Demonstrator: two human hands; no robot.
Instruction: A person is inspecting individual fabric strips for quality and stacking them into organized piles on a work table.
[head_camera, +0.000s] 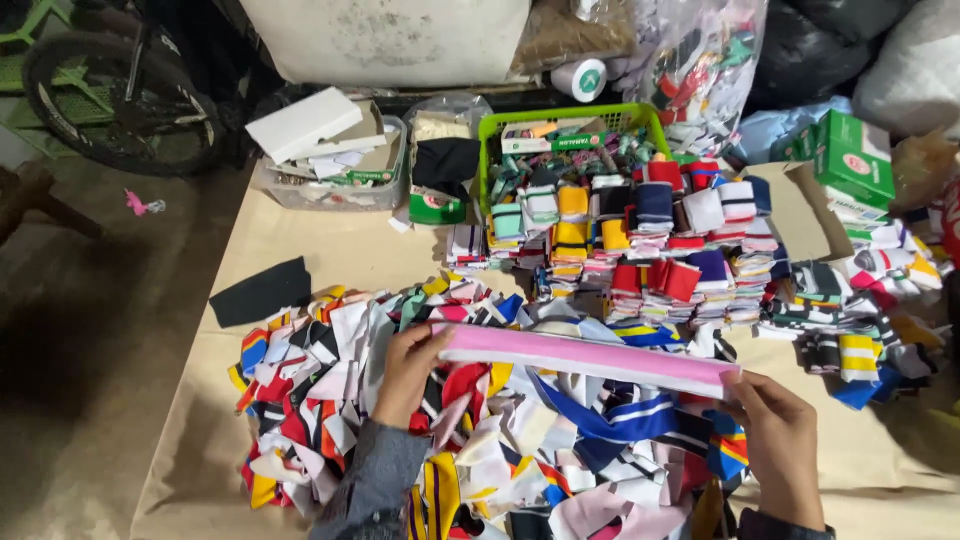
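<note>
A left hand (405, 372) and right hand (782, 448) are each pinching one end of a pink-and-white knit strip (585, 358), stretching it over a loose scrap heap (330, 400) (folded stacks (640, 240) and a green basket (570, 120) are sitting beyond).

garment workshop | heaped fabric strips (330, 400) | sorted stacks (640, 240) | paper-covered table (330, 250)

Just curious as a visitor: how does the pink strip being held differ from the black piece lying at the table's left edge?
The pink strip is long, narrow and pale-edged; the black piece is shorter, broader and plain dark. The pink strip is stretched between the left hand and right hand above the heap; the black piece lies flat, alone, untouched on the brown paper cover. Both look like fabric.
</note>
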